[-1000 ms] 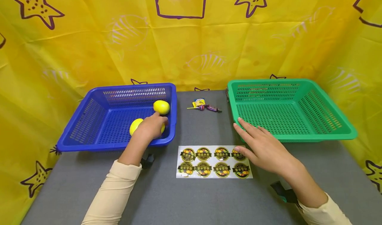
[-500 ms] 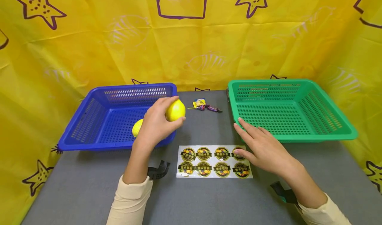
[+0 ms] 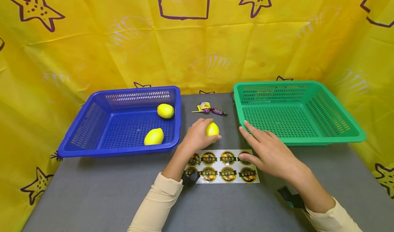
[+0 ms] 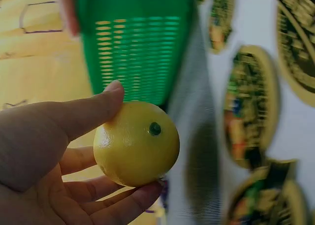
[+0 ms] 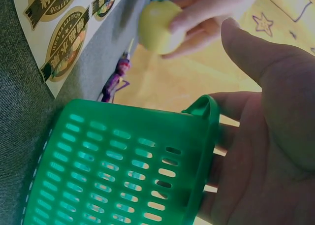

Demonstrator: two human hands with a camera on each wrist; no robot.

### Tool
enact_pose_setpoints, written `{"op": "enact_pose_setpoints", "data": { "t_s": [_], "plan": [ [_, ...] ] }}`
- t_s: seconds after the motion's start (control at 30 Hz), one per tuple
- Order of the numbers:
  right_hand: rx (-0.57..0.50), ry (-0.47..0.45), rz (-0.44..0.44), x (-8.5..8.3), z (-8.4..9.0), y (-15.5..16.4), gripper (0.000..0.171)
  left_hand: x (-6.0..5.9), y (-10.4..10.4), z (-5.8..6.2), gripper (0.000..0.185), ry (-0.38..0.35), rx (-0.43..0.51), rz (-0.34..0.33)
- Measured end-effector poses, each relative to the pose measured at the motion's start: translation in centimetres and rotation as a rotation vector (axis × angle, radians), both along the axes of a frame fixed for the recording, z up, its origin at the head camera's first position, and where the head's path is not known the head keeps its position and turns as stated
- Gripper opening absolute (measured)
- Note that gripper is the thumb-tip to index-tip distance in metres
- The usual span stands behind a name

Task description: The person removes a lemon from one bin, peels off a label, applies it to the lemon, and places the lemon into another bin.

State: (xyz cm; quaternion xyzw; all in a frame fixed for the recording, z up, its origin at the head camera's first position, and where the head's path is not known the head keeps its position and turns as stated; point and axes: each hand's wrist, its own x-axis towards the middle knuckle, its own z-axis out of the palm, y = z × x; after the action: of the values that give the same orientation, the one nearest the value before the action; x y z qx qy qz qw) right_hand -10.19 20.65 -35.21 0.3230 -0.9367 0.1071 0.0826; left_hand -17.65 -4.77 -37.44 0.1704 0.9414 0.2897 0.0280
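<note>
Head view, left to right: the blue basket (image 3: 123, 129) carries a rear lemon (image 3: 165, 111) and a front lemon (image 3: 154, 137) along its right side; next, my left hand (image 3: 197, 136) has fingers and thumb curled round a third lemon (image 3: 213, 130), over the desk (image 3: 92, 197) between the two baskets, with the wrapped candies (image 3: 218, 112) behind it and the sticker sheet (image 3: 227, 174) in front; then my right hand (image 3: 272, 155), fingers straight and slightly apart, lies at the near left corner of the green basket (image 3: 286, 122)

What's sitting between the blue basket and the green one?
The head view shows wrapped candies and the left hand holding a lemon between them; the sticker sheet lies nearer the front.
</note>
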Motion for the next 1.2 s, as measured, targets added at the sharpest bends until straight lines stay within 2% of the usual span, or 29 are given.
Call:
{"op": "enact_pose_setpoints", "data": {
  "t_s": [0.1, 0.2, 0.4, 0.5, 0.63, 0.77, 0.87, 1.0, 1.1, 1.2],
  "plan": [
    [0.001, 0.002, 0.003, 0.0, 0.0, -0.1, 0.080, -0.4, 0.2, -1.1, 0.066, -0.014, -0.011, 0.004],
    [0.002, -0.002, 0.004, -0.1, 0.0, -0.2, 0.081, -0.5, 0.2, -1.5, 0.065, -0.022, -0.011, 0.018],
    [0.002, -0.031, -0.012, -0.1, 0.0, -0.4, 0.081, -0.6, 0.1, -1.6, 0.064, -0.029, -0.019, 0.021],
    [-0.013, -0.005, 0.002, 0.1, -0.1, -0.5, 0.079, -0.4, -0.2, -1.5, 0.066, -0.034, -0.029, 0.011],
    [-0.094, 0.120, 0.126, 0.5, -0.2, -1.2, 0.070, 0.5, -1.0, -1.2, 0.075, -0.062, -0.036, 0.011],
    [-0.155, 0.209, 0.279, 1.2, -0.5, -2.4, 0.056, 2.6, -2.3, -0.7, 0.072, -0.064, -0.045, -0.002],
    [-0.111, 0.157, 0.313, 1.7, -1.1, -3.0, 0.050, 4.3, -3.3, -0.6, 0.061, -0.014, -0.081, -0.046],
    [0.010, 0.009, 0.266, 2.0, -2.3, -3.1, 0.055, 6.0, -4.5, -0.8, 0.049, 0.028, -0.143, -0.092],
    [0.070, -0.095, 0.207, 2.3, -3.2, -2.6, 0.060, 6.5, -5.2, -1.3, 0.041, 0.026, -0.165, -0.094],
    [0.082, -0.177, 0.156, 2.4, -3.9, -2.1, 0.063, 6.4, -5.8, -1.7, 0.037, 0.001, -0.162, -0.082]
  ]
}}
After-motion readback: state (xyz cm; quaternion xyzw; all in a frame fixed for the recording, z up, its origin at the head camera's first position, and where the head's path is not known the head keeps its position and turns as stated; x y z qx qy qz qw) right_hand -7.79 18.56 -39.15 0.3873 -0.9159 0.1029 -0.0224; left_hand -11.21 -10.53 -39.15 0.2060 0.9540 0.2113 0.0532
